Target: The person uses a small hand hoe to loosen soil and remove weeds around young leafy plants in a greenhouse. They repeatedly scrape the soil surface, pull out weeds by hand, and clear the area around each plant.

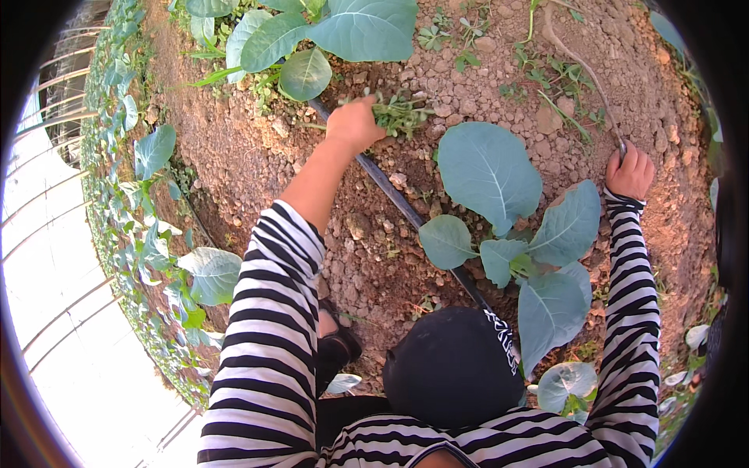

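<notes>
My left hand [354,126] is closed around a bunch of small green weeds [402,115], just above the soil beside a black drip irrigation pipe [389,187]. On the far right, my right hand [632,174] grips the near end of a thin, curved brown stick [585,67], which looks darker close to the fingers. The stick's far end runs out towards the top of the view. Between my arms grows a broad-leaved brassica plant [506,254], its blue-green leaves spreading over part of the pipe.
Another brassica plant [307,73] stands beyond my left hand. Small weeds [562,79] grow in the cloddy soil [462,93]. Along the left side runs a row of leafy plants [155,245], with thin poles [64,316] behind. A dark cap [453,368] and a shoe [342,342] show low down.
</notes>
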`<state>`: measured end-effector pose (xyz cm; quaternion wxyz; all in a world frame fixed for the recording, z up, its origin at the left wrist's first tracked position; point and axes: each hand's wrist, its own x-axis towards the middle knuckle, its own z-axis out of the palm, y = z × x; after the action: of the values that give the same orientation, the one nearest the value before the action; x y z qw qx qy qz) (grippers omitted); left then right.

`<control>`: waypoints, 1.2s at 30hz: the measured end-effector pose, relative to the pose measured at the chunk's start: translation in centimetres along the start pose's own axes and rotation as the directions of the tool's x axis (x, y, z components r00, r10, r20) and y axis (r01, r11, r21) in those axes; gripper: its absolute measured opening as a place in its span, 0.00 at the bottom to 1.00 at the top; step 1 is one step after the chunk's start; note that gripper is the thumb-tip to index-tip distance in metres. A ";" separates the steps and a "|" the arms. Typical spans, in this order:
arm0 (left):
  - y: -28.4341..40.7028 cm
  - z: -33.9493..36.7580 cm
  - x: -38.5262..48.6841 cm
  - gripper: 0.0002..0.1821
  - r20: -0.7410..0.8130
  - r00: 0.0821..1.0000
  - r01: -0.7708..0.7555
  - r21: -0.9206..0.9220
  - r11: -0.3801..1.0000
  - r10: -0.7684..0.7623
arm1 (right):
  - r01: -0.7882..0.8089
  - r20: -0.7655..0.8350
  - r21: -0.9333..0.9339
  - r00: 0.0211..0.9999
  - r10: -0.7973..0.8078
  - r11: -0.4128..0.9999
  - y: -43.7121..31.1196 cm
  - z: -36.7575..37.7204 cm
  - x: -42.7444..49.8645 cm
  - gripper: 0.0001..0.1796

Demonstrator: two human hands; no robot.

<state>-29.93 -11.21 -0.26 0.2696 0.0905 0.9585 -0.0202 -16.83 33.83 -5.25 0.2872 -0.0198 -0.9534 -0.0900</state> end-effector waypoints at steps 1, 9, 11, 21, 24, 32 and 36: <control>-0.4 0.9 -1.3 0.28 -0.013 0.994 0.109 -0.128 0.986 -0.112 | -0.002 -0.004 0.015 1.000 0.002 1.000 -0.1 0.0 0.1 0.16; 7.4 -2.9 -3.5 0.17 -0.114 0.973 -0.107 -0.993 0.043 -0.201 | -0.091 0.043 0.048 0.995 0.089 0.995 0.3 -0.3 -0.3 0.17; 10.3 -6.8 -0.9 0.20 -0.049 0.994 -0.055 -0.997 -0.062 -0.102 | -0.116 0.025 0.087 0.993 0.114 0.990 -0.1 0.0 -0.4 0.17; 8.2 -10.4 2.4 0.36 -0.319 0.947 -0.321 -0.944 0.078 0.037 | -0.110 -0.073 0.020 0.991 0.112 0.994 -0.5 0.5 -0.3 0.14; 1.4 -4.9 -2.7 0.20 -0.256 0.920 -0.157 -0.935 0.317 -0.299 | -0.100 -0.061 -0.027 0.993 0.098 0.995 0.3 0.6 -0.6 0.14; -0.8 8.9 -9.1 0.25 -0.297 0.921 0.149 -0.326 0.933 -0.251 | -0.061 -0.080 -0.057 0.995 0.057 0.996 -0.1 1.3 -0.7 0.14; 0.1 7.7 -7.2 0.11 -0.244 0.961 0.103 -0.119 0.987 -0.130 | -0.070 -0.056 -0.072 0.996 0.066 0.995 0.0 1.1 -0.5 0.13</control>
<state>-19.92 -12.94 -3.08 0.1491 0.0214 0.9882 0.0263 -17.03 34.02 -6.36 0.3146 -0.0604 -0.9402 -0.1158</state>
